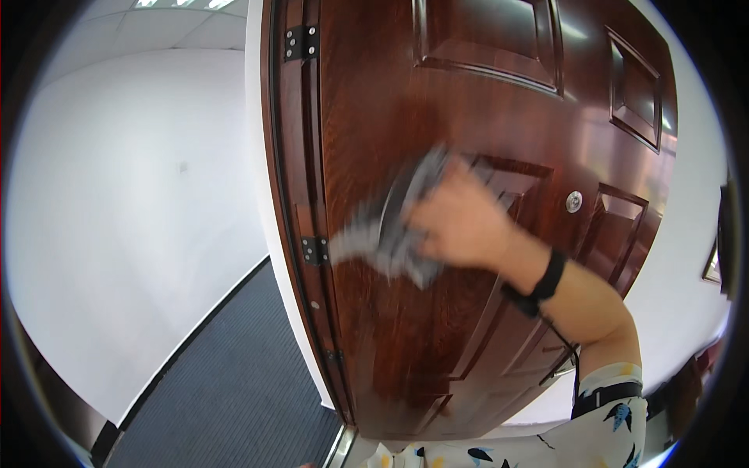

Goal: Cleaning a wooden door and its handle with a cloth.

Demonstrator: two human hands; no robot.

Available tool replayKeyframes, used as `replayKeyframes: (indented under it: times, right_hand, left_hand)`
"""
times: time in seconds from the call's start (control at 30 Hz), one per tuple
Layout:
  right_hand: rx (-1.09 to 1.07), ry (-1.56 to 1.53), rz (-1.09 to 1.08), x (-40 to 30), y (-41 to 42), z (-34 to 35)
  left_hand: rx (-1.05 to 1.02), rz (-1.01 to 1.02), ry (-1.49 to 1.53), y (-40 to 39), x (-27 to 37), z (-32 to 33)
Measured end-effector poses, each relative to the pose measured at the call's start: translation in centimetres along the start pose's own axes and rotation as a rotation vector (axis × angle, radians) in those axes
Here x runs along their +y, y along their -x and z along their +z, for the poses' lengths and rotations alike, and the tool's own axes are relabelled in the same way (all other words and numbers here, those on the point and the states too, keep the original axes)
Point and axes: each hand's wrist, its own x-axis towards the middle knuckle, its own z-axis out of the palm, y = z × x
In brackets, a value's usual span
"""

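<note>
My right hand (pixel 462 222), blurred by motion, grips a bunched grey cloth (pixel 404 234) against or very near the face of a reddish-brown panelled door (pixel 374 117). The cloth's loose end trails left towards the middle hinge (pixel 315 250). Behind the hand is a raised door panel (pixel 526 181), partly hidden. A black band (pixel 550 275) circles my right wrist, and a cable runs from it along the arm. At the bottom edge only a sliver of skin shows, perhaps a fingertip of my left hand (pixel 307 465); its state cannot be made out.
The door stands ajar on its frame (pixel 298 175), with an upper hinge (pixel 301 42) on the left. A round metal lock (pixel 574 202) and a lever handle (pixel 562 371) are on the right. Beyond the frame lie dark ribbed flooring (pixel 234 374) and a white wall (pixel 146 175).
</note>
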Motion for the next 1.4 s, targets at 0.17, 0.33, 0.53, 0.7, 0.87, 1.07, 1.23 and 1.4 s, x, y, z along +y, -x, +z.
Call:
replayKeyframes:
  times: [0.17,0.33,0.53,0.7,0.87,1.07,1.23,1.4]
  right_hand:
    - [0.590,0.491,0.363,11.8,-4.6,-5.6]
    - [0.555,0.487,0.531,8.0,-6.3,-2.1]
    - [0.096,0.148,0.209,-3.6,1.5,5.4]
    - [-0.171,-0.053,-0.317,-10.4,11.4,11.5]
    - [-0.252,-0.095,-0.172,-6.8,8.3,8.0]
    - [0.260,0.049,0.068,-0.2,-0.6,2.4]
    - [0.428,0.284,0.341,4.6,2.3,0.1]
    - [0.479,0.410,0.458,3.8,9.0,1.5]
  left_hand:
    - [-0.027,0.006,0.015,1.0,2.7,-2.0]
    - [-0.042,0.004,-0.002,1.1,5.9,-5.9]
    - [-0.022,0.069,0.035,0.4,6.4,-6.7]
    - [-0.033,0.103,-0.080,-0.4,8.5,-8.3]
    - [-0.055,0.080,-0.065,-0.2,6.5,-7.8]
    - [-0.091,0.127,-0.090,-6.8,-1.9,-1.5]
    - [-0.108,0.025,0.039,-2.9,3.1,-4.8]
    - [0.016,0.114,-0.054,0.9,6.0,-7.0]
